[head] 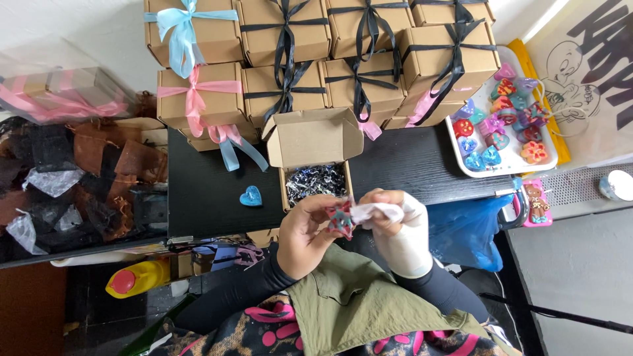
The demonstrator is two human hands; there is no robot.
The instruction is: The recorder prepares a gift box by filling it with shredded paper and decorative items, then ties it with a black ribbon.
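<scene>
Both hands (353,221) pinching a small heart-shaped piece (341,219) (right with a white cloth (376,211)) over the black table (204,191), near an open box (315,161).

Open box (315,158) behind both hands, heart (250,196) to its left, tray (461,158) right, stacked boxes (316,49) behind.

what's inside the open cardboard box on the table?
The open cardboard box holds dark shredded paper filling, black with light flecks. Nothing else shows on top. Whatever lies beneath the shreds is covered, and the box floor is hidden.
</scene>
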